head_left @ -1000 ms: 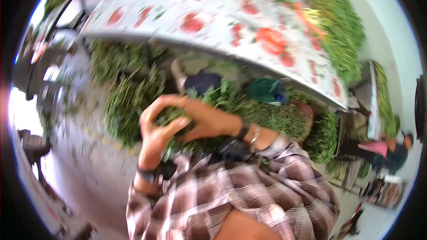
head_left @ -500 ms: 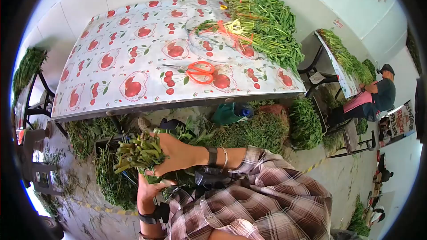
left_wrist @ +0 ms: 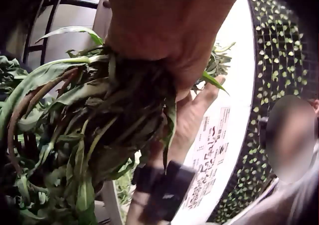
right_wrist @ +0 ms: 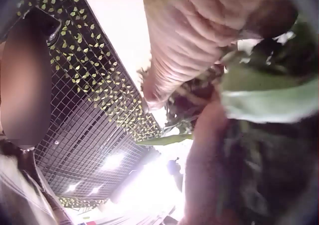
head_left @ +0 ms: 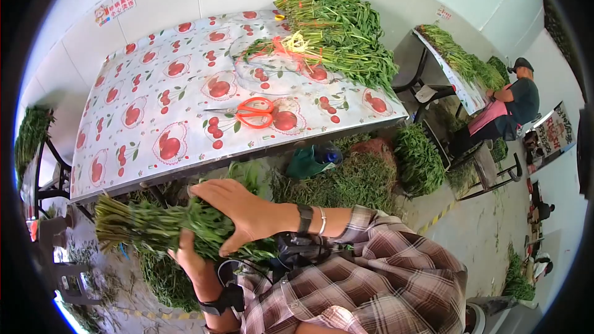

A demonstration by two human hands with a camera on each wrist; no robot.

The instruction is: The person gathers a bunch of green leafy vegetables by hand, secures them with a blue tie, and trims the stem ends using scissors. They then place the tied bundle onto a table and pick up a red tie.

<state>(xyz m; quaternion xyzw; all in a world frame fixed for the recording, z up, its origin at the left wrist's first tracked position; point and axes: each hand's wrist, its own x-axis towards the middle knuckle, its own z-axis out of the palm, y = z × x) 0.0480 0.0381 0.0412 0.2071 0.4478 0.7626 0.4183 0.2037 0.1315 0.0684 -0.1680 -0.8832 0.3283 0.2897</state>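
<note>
A bunch of long-stemmed leafy greens (head_left: pixel 154 226) lies sideways before the body in the head view, cut stem ends to the left. My right hand (head_left: pixel 238 210) curves over its leafy part from above, thumb apart from the fingers. From below, my left hand (head_left: pixel 192 260) holds the same bunch, thumb up against its near side. The left wrist view has a large hand (left_wrist: pixel 159 41) close round dark, bent leaves (left_wrist: pixel 84 130), with the other hand behind it. In the right wrist view, leaves (right_wrist: pixel 269 103) cover much of the hold.
Orange-handled scissors (head_left: pixel 253 113) and a pile of greens (head_left: pixel 340 37) lie on the cherry-patterned table (head_left: pixel 142 130). Beneath its front edge are a green bag (head_left: pixel 306 162) and heaped greens (head_left: pixel 352 182). A seated person (head_left: pixel 523 99) works at a side table.
The bunch has turned from stem ends facing up toward the head camera to lying sideways, stems left. My right hand's fingers have spread over it. The head view has shifted and sharpened.
</note>
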